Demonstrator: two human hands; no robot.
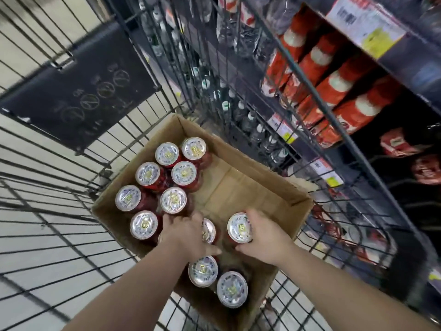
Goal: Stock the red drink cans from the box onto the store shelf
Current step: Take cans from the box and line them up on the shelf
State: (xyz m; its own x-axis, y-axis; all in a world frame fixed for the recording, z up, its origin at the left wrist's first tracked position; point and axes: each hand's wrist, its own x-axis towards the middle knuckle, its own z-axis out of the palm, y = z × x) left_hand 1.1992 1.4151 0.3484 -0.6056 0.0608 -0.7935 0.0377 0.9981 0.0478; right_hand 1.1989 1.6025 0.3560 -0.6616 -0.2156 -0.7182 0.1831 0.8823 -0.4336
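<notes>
Cans (pixel 167 154) upright in box (pixel 241 185), long axis vertical, lids facing up at the camera. Most line the box's 9 o'clock side, two at 6. Right hand (pixel 265 237) fingers wrap right can (pixel 239 227). Left hand (pixel 183 232) fingers curl round half-hidden left can (pixel 209 231). Box sits in wire cart (pixel 78 96), with the shelf (pixel 410 72) at 3 o'clock.

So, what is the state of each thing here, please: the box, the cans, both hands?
Box, open, partly emptied.
Other cans, upright, sealed.
Left hand, grips one can.
Right hand, grips another can.
Shelf, holds red packs.
</notes>
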